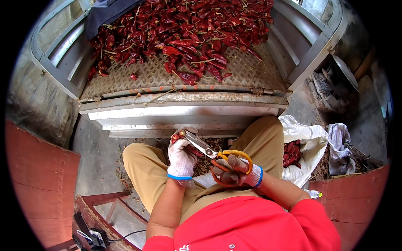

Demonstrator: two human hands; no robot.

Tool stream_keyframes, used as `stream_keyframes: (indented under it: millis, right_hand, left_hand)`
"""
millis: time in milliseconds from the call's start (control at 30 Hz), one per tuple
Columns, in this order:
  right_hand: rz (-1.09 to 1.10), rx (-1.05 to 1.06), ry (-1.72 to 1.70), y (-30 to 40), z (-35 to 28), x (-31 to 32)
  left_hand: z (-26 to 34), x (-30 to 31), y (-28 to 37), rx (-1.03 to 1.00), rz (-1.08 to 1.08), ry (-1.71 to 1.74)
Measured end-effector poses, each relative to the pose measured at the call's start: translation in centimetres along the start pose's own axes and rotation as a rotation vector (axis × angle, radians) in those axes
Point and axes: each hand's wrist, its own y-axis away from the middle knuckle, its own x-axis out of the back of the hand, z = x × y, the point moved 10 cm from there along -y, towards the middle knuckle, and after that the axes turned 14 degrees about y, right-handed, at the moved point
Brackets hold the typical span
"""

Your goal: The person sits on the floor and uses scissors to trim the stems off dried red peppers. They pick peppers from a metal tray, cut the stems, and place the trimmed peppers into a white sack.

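Note:
My left hand, in a white knit glove with a blue cuff, is closed around several dried red chili peppers. Their stem ends show at its fingertips. My right hand, gloved alike, holds scissors by their orange and yellow handles. The blades point up and left and reach the stem ends in my left hand; whether they touch a stem I cannot tell. Beyond my hands, a large heap of dried red chilies lies on the rusty tread-plate bed of a metal-sided cart or truck.
The lowered metal tailgate hangs just beyond my knees. Plant scraps lie on the floor between my legs. At the right stands an open white woven sack with chilies inside. A wooden frame with a black device is at lower left.

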Motion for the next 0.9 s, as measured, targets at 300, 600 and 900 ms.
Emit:
stream_keyframes:
  millis: [300, 600, 900]
  right_hand:
    - [0.082, -0.278, 0.673, 2.4, -4.6, 2.5]
    - [0.197, -0.431, 0.641, 2.4, -5.9, 5.5]
    - [-0.161, -0.102, 0.311, -0.4, -1.9, 3.2]
  left_hand:
    - [2.0, 0.2, 0.9, -0.013, 0.092, -0.422]
    - [1.8, 0.0, 0.8, 0.062, 0.111, -0.573]
    - [-1.8, -2.3, 1.2, 0.388, -0.128, 0.031]
